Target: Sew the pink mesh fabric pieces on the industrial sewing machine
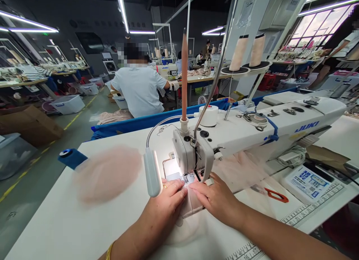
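Sheer pale fabric [193, 230] lies under the needle area of a white sewing machine [238, 129] and hangs toward me. My left hand [165, 200] rests flat on it just left of the presser foot [186, 177], fingers stretched out. On the right, my right hand [218, 198] has its fingers bent on the fabric close to the foot; its fingertips are partly hidden, and it seems to pinch the cloth. More sheer fabric [241, 170] lies beneath the machine arm. A small lamp [153, 172] on a bendy neck lights the needle area.
A blurred pinkish sheer piece [109, 174] and a blue thread cone [72, 158] lie at left. An orange-handled tool [276, 195], a white box [307, 183] and a printed ruler [316, 202] are at right. A pencil [184, 76] stands upright on the machine head. A co-worker [137, 84] sits ahead.
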The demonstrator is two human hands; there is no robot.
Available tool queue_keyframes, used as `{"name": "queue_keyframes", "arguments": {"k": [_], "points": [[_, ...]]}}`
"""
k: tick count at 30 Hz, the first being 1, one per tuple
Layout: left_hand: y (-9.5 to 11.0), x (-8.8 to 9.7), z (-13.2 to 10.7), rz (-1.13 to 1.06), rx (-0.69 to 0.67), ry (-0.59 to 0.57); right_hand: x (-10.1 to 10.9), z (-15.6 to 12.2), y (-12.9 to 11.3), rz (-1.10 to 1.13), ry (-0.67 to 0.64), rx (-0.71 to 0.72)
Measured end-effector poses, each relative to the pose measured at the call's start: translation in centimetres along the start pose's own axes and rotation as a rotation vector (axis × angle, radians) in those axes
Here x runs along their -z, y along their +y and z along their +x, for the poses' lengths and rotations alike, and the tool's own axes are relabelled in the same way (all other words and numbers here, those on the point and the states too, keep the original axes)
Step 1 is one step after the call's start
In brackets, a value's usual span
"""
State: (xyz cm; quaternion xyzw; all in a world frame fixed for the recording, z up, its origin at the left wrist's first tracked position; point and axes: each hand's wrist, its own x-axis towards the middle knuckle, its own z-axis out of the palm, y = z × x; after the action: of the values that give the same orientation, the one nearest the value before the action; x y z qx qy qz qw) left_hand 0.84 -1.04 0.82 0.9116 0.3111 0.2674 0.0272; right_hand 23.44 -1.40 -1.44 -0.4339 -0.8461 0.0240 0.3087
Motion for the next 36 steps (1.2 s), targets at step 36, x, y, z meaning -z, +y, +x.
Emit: {"name": "queue_keyframes", "arguments": {"k": [36], "points": [[1.7, -0.5, -0.7, -0.199, 0.267, -0.005, 2.6, 0.4, 0.0, 0.359, -0.124, 0.090]]}}
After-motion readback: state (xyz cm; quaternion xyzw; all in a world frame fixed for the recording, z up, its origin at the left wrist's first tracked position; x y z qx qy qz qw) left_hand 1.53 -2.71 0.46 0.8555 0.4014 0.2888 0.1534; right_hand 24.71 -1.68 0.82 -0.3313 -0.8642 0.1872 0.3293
